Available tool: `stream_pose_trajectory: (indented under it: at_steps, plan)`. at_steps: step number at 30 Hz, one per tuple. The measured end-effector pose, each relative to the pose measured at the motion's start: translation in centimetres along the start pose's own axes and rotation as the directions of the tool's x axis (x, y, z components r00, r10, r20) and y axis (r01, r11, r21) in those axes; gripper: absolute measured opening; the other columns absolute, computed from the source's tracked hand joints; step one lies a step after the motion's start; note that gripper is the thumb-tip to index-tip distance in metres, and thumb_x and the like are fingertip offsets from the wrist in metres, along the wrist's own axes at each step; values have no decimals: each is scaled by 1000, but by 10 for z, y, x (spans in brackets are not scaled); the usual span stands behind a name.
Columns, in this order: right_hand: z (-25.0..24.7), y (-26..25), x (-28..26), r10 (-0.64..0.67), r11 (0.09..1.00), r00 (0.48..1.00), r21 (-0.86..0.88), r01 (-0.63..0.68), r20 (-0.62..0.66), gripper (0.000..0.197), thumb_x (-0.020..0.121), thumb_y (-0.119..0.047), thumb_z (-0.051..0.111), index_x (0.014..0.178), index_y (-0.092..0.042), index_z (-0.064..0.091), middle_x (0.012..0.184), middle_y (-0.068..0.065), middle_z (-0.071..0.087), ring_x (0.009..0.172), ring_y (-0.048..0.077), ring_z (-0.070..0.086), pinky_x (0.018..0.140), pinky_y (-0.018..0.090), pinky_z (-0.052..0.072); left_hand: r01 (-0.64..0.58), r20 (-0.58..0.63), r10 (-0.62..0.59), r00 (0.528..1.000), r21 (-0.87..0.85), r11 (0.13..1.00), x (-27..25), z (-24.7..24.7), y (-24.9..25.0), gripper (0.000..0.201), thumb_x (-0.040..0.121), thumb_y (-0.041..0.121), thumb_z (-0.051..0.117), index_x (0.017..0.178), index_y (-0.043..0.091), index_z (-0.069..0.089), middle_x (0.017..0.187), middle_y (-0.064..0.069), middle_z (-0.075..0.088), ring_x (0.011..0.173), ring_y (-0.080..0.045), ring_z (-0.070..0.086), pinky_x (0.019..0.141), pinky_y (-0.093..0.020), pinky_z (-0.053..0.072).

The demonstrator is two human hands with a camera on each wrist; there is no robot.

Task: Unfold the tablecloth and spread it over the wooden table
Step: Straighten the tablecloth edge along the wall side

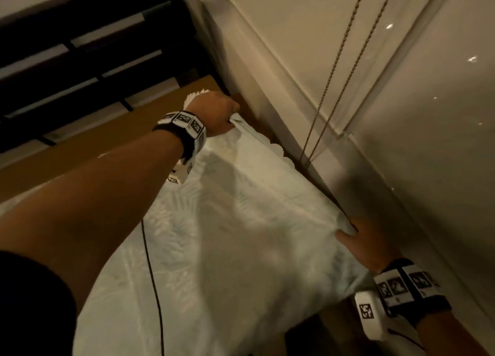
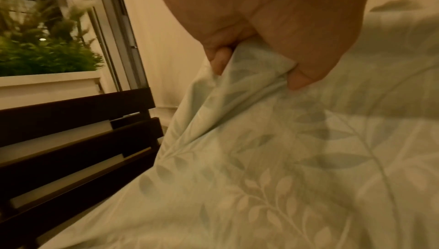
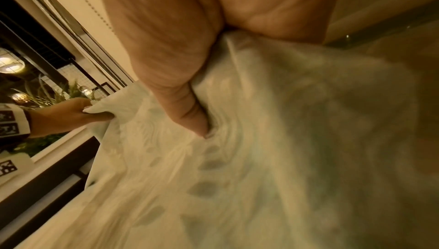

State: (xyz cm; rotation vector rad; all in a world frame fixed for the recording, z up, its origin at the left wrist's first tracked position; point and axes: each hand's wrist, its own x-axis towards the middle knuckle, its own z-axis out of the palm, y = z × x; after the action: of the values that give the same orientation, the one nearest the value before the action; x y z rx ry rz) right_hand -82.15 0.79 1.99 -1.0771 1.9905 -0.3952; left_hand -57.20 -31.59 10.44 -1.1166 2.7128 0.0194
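The tablecloth (image 1: pixel 241 222) lies open over most of the wooden surface (image 1: pixel 88 141), with its far edge lifted along the wall (image 1: pixel 294 47). The left hand (image 1: pixel 214 112) grips one far corner, with fingers and thumb curled around a bunch of fabric; the left wrist view shows the thumb (image 2: pixel 299 80) pressing the fold. The right hand (image 1: pixel 369 243) pinches the same edge nearer to the person, and its thumb (image 3: pixel 190 114) sinks into the cloth. Between the two hands the edge is stretched and a little raised.

The fabric looks thin, light and very soft, with a pale leaf print. It folds and wrinkles easily, so I think it will not keep any shape and will slide on smooth wood. It seems best to hold it at the corners or along the hem, with both hands well apart, and to pull gently so that it goes flat. A strip of bare wood shows beside the wall and on the left side, so the cloth probably needs to move toward that side. Two blind cords (image 1: pixel 334 74) hang just beside the edge and could catch.
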Motion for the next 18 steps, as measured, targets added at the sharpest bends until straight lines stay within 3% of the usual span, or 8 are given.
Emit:
stream_pose_trajectory:
  at_steps: [4,6,9,12,14,16,18]
  plan:
    - [-36,39,25,45,998,998,-35,-47,-42,20,89,-32,67,76,-18,60,73,1,63,68,16,58,63,32,43,5,5,-5,1000,38,999,50,3,43,27,82,31,60,103,15,65,101,-11,64,99,-34,57,81,-43,48]
    - [-45,56,33,77,995,994,-50,-81,-74,20,88,-38,67,78,-22,59,74,-3,62,69,17,58,68,34,44,5,-5,-5,1000,49,999,62,10,61,36,83,37,60,112,17,61,110,-12,61,102,-35,54,82,-45,48]
    - [-46,66,38,79,991,993,-104,-88,-88,19,88,-34,67,89,-17,60,85,2,63,81,27,61,73,35,45,15,-34,-15,999,-6,1000,53,20,91,44,84,38,59,124,19,54,127,-11,52,115,-34,46,89,-47,47]
    - [-37,59,39,70,979,994,-183,-85,-88,34,88,-29,67,116,-12,58,110,13,65,102,35,61,84,40,48,3,-116,-18,993,-131,991,6,38,110,56,82,33,61,135,24,47,145,-8,41,129,-32,38,100,-47,41]
    - [-27,49,37,0,935,994,-352,-38,-108,44,85,-31,68,123,-13,54,118,17,62,107,38,58,91,47,48,5,-109,-29,994,-212,977,-47,60,116,64,82,32,61,142,23,40,149,-10,38,132,-32,37,102,-45,41]
    - [-15,32,26,-170,854,981,-509,102,-89,47,81,-32,69,123,-16,54,120,16,59,108,39,53,93,49,45,38,-59,-60,996,-322,946,-120,85,118,64,80,29,61,140,18,44,144,-13,44,126,-33,45,100,-44,45]
    - [-1,14,8,-355,819,934,-474,323,23,47,80,-32,70,122,-20,54,124,10,54,111,34,50,93,47,45,132,19,-136,991,-385,913,-203,108,118,58,78,28,61,134,17,51,136,-11,51,118,-31,52,95,-42,48]
